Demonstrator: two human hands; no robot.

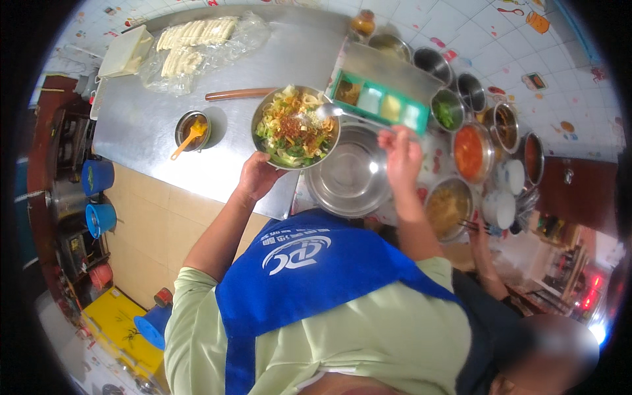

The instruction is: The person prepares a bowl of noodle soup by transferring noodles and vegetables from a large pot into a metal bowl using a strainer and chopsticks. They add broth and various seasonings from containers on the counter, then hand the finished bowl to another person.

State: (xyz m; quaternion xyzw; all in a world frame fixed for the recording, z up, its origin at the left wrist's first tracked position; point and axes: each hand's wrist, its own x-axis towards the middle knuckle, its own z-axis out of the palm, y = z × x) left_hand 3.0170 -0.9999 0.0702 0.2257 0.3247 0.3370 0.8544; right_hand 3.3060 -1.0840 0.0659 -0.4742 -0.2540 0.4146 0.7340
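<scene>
My left hand grips the near rim of a metal bowl and holds it at the counter's edge. In the bowl lie noodles, leafy greens, red-brown chili flakes and chopped bits. My right hand is closed on the handle of a metal spoon, whose blurred head is over the bowl's right side. Behind the spoon stands a green seasoning box with several compartments of powders. A large, shallow metal basin lies below the spoon handle, between my hands.
A wooden rolling pin and a small metal pot with an orange spoon are on the steel counter. Dough strips lie under plastic at the back. Metal bowls of sauces crowd the right. A co-worker's hand holds tongs or chopsticks there.
</scene>
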